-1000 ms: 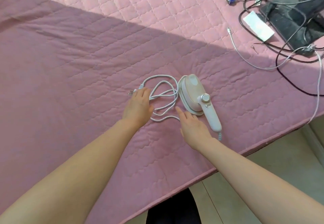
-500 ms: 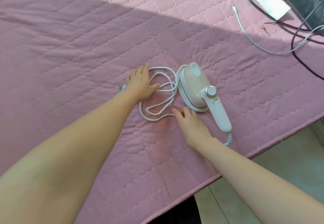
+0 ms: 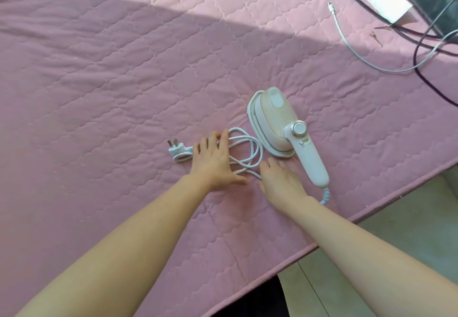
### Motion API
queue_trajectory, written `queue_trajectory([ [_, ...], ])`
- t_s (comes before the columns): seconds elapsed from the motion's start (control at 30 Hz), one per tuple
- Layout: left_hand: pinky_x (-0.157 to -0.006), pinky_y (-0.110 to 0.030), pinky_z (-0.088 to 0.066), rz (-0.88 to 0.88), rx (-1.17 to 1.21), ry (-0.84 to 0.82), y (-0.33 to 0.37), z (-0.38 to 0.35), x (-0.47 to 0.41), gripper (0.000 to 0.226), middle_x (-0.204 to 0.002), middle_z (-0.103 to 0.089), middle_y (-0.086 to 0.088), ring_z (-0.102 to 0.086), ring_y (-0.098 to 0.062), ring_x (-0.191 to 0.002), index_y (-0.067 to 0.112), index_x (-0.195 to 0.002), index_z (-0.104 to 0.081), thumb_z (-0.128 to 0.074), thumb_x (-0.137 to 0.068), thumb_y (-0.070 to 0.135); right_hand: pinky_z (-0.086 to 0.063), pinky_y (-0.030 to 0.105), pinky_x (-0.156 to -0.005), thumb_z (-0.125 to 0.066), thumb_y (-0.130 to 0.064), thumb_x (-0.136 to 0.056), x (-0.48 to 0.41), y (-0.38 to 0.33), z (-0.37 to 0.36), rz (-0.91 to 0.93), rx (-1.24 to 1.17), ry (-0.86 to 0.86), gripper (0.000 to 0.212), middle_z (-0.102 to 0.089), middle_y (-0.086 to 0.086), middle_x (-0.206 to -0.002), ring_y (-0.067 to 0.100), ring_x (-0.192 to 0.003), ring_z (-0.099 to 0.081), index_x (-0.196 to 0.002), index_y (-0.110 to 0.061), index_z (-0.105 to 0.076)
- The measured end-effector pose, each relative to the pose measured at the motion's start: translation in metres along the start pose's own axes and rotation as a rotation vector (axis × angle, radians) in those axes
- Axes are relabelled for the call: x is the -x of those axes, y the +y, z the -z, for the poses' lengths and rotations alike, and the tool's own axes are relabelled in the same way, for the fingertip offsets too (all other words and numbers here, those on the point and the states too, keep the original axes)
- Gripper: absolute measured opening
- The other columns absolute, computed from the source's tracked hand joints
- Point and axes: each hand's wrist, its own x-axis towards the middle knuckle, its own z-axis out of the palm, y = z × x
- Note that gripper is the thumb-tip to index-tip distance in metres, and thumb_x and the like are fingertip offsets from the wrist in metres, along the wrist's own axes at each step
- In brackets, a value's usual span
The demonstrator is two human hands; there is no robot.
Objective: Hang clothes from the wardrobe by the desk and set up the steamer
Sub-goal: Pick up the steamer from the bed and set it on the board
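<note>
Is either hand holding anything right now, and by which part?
Nothing is gripped. The left hand lies flat on the coiled white power cord; the right hand rests open on the pink quilted cover.

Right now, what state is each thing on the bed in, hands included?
steamer: lying on the quilt, not held.
cord: loosely coiled, partly under the left hand.
plug: unplugged, prongs bare on the quilt.
left hand: open, fingers flat on the cord.
right hand: open, flat on the quilt beside the steamer.
white cable: loose, its end free.
</note>
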Motion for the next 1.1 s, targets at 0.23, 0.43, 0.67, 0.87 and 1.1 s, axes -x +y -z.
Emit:
queue_trajectory([
  [0.23, -0.094, -0.038, -0.032, 0.097, -0.115, 0.113, 0.011, -0.022, 0.009, 0.090, -0.119, -0.047, -0.010, -0.045, -0.031, -0.109, 0.009, -0.139, -0.027, -0.073, -0.068, 0.041, -0.037, 0.030, -0.047, -0.079, -0.011, -0.069, 0.006, -0.004, 0.002, -0.013, -0.075, 0.238, 0.025, -0.058, 0.007, -0.073, 0.028, -0.064, -0.062, -0.075, -0.010, -0.055],
  [0.43, -0.066, -0.036, -0.033, 0.258, 0.175, 0.115, 0.012, -0.020, 0.020, 0.013, -0.101, -0.062, -0.013, -0.057, -0.037, -0.093, 0.013, -0.090, -0.044, -0.050, -0.079, 0.009, -0.041, 0.028, -0.042, -0.079, -0.007, -0.067, 0.024, -0.014, 0.030, 0.056, -0.236, 0.442, 0.023, -0.055, 0.001, -0.066, 0.022, -0.056, -0.057, -0.070, -0.014, -0.057],
  [0.67, -0.075, -0.042, -0.051, 0.457, 0.769, 0.161, 0.015, -0.012, 0.010, 0.018, -0.083, -0.066, -0.008, -0.061, -0.032, -0.082, 0.011, -0.087, -0.058, -0.059, -0.072, 0.022, -0.048, 0.037, -0.072, -0.069, -0.011, -0.082, 0.038, 0.028, 0.081, -0.143, -0.391, 0.644, 0.024, -0.057, 0.007, -0.102, 0.028, -0.089, -0.052, -0.105, -0.010, -0.060],
  [0.87, -0.062, -0.032, -0.046, 0.624, 1.279, 0.134, 0.046, 0.002, -0.003, 0.016, -0.063, -0.054, -0.005, -0.053, -0.022, -0.058, 0.010, -0.074, -0.056, -0.072, -0.075, 0.007, -0.039, 0.037, -0.085, -0.071, -0.038, -0.081, 0.032, 0.053, 0.075, -0.363, -0.591, 0.215, 0.068, -0.045, 0.007, -0.128, 0.029, -0.115, -0.046, -0.134, -0.013, -0.036],
  [1.1, -0.064, -0.033, -0.051, 0.746, 1.560, 0.124, 0.085, 0.000, -0.022, 0.021, -0.067, -0.063, -0.009, -0.059, -0.023, -0.061, 0.000, -0.094, -0.063, -0.072, -0.075, 0.004, -0.049, 0.035, -0.075, -0.067, -0.033, -0.073, 0.015, 0.058, 0.071, -0.454, -0.902, 0.011, 0.049, -0.062, 0.002, -0.103, 0.025, -0.089, -0.062, -0.114, -0.022, -0.042],
])
